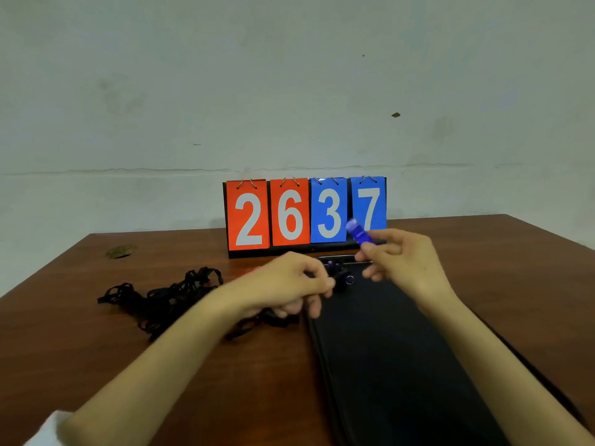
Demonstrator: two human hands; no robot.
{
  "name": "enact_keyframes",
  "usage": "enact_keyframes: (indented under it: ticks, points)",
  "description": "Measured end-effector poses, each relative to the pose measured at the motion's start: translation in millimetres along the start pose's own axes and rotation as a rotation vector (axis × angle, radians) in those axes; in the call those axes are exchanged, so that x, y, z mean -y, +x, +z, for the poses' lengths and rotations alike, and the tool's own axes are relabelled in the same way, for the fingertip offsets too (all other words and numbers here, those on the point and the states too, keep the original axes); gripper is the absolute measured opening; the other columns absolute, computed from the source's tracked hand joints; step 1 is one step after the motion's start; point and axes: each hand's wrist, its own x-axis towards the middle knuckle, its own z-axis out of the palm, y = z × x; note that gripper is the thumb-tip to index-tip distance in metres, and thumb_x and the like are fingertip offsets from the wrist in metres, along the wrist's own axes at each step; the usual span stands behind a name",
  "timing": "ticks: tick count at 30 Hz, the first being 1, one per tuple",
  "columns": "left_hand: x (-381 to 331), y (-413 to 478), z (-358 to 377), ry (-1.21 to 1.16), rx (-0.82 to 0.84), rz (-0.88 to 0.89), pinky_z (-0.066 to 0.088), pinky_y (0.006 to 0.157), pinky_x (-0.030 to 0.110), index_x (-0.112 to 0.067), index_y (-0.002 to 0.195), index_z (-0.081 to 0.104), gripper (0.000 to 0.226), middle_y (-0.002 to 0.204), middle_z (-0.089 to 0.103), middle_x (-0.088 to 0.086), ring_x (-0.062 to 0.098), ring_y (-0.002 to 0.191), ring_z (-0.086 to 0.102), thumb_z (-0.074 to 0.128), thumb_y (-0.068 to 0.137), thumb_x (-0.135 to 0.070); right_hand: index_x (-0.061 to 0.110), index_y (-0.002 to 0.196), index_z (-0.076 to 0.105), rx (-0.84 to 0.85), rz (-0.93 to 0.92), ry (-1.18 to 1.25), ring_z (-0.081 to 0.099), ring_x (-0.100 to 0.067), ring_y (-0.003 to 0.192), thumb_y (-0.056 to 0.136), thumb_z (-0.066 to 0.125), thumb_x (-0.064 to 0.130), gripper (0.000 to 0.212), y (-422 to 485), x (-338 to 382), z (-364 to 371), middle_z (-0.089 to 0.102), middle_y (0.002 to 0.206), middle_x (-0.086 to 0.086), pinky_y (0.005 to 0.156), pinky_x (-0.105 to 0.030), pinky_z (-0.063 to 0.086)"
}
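Observation:
My right hand (401,259) pinches a small purple cylinder (359,232), held tilted in the air in front of the scoreboard. My left hand (289,283) has its fingers curled round a small dark piece with a metal ring (344,280) at the far end of a long black mat (396,358). A tangle of black straps (161,297) lies on the brown table (80,333) to the left of my left forearm; some straps run under that hand. Both hands are blurred.
A flip scoreboard (304,215) showing 2 6 in red and 3 7 in blue stands at the table's far edge against a pale wall. A round brass grommet (120,251) sits in the tabletop at far left. Something red (249,271) peeks out behind my left hand.

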Motion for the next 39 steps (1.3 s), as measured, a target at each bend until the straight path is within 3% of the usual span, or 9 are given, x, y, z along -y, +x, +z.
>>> enact_keyframes:
  ticks: [3,6,11,14,21,24,30,35,39]
  points:
    - [1,-8,-25,0.308,-0.05,0.048,0.039,0.055,0.011,-0.018,0.085,0.062,0.012,0.061,0.063,-0.004,0.005,0.05,0.054,0.056,0.092,-0.026,0.014,0.104,0.063,0.139,-0.023,-0.241,0.066,-0.008,0.058,0.083,0.066,0.016,0.022,-4,-1,8,0.071,0.08,0.0,0.056,-0.019,0.053]
    - [0,-10,-35,0.319,-0.096,0.143,0.047,0.071,0.012,-0.02,0.085,0.063,0.005,0.061,0.066,-0.005,0.004,0.063,0.064,0.061,0.089,-0.022,0.018,0.095,0.065,0.273,-0.077,-0.374,0.067,-0.007,0.065,0.079,0.069,0.017,0.016,-8,1,13,0.07,0.077,0.002,0.062,-0.019,0.055]
    - [0,-7,-34,0.253,-0.2,0.297,0.051,0.07,0.018,-0.021,0.084,0.068,0.008,0.079,0.07,0.005,0.015,0.073,0.065,0.064,0.084,-0.027,0.02,0.084,0.068,0.494,-0.176,-0.293,0.069,-0.01,0.073,0.077,0.072,0.012,0.012,-16,5,16,0.072,0.077,0.0,0.069,-0.024,0.057]
    - [4,-6,-31,0.102,-0.202,0.214,0.045,0.05,0.014,-0.024,0.079,0.069,0.012,0.078,0.066,0.01,0.012,0.056,0.056,0.061,0.085,-0.031,0.016,0.083,0.068,0.524,-0.204,-0.163,0.069,-0.011,0.073,0.076,0.071,0.008,0.011,-19,10,16,0.072,0.077,-0.002,0.067,-0.022,0.057]
    - [14,3,-12,-0.334,0.067,0.025,0.024,0.038,0.016,-0.017,0.088,0.066,0.024,0.064,0.052,0.002,0.006,0.044,0.033,0.048,0.096,-0.03,0.012,0.084,0.066,0.29,-0.2,0.086,0.068,-0.011,0.067,0.077,0.069,0.006,0.009,-20,13,17,0.071,0.07,0.0,0.061,-0.02,0.055]
    - [12,6,-2,-0.292,0.038,-0.006,0.02,0.037,0.018,-0.01,0.109,0.05,0.024,0.059,0.057,0.003,0.007,0.038,0.029,0.044,0.098,-0.031,0.016,0.083,0.065,0.095,-0.133,0.126,0.068,-0.009,0.066,0.077,0.07,0.011,0.009,-14,9,16,0.071,0.071,-0.001,0.06,-0.018,0.055]
    - [1,3,2,0.064,-0.056,0.076,0.032,0.039,0.02,-0.015,0.092,0.052,0.014,0.058,0.06,-0.001,0.008,0.036,0.038,0.048,0.096,-0.028,0.016,0.093,0.067,-0.214,-0.161,-0.351,0.065,-0.005,0.076,0.077,0.073,0.022,0.018,-4,-9,11,0.069,0.081,0.003,0.072,-0.026,0.055]
    - [-9,-4,-15,0.349,-0.24,0.201,0.042,0.064,0.013,-0.02,0.083,0.066,0.011,0.07,0.062,-0.008,0.003,0.064,0.056,0.063,0.086,-0.03,0.017,0.096,0.067,0.095,-0.233,-0.597,0.06,-0.001,0.073,0.078,0.071,0.019,0.019,-7,-7,15,0.065,0.08,0.008,0.073,-0.017,0.051]
    - [-11,-10,-24,0.38,-0.246,0.245,0.047,0.074,0.014,-0.022,0.085,0.067,0.004,0.083,0.067,-0.008,0.005,0.079,0.062,0.064,0.085,-0.025,0.02,0.087,0.067,0.378,-0.274,-0.546,0.064,-0.002,0.076,0.077,0.071,0.015,0.012,-14,-2,21,0.068,0.08,0.008,0.074,-0.02,0.054]
